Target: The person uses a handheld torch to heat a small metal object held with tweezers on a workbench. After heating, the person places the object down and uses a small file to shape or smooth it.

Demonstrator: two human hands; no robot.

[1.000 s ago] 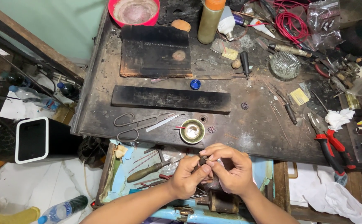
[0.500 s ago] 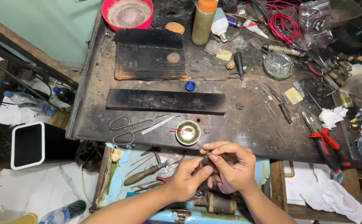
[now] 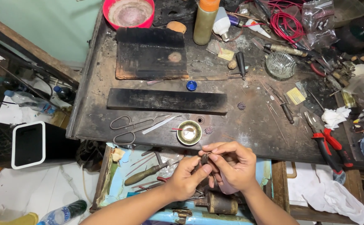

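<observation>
A scorched, dark metal-topped workbench fills the view, cluttered along its far and right edges, with an open drawer of tools below its near edge.

Over that drawer, both hands meet: the left hand and the right hand pinch a tiny dark piece between thumb and fingertips, the fingers of both curled tightly around it. The piece sits just in front of the bench edge, near a small brass bowl with a thin red-tipped stick lying in it.

Held over the open drawer, the piece would likely vanish among the files and pliers if the grip slipped. A small beaded ball rests just beside the bowl near the bench edge, and a nudge from a wrist could roll it off. The scissors and tweezers lie to the left, well clear of the hands.

What the piece actually is cannot be made out; the fingers cover most of it. A second beaded ball lies farther back beside a long black bar. The red-handled pliers at right are partly over the edge, and the drawer contents beneath the forearms are hidden.
</observation>
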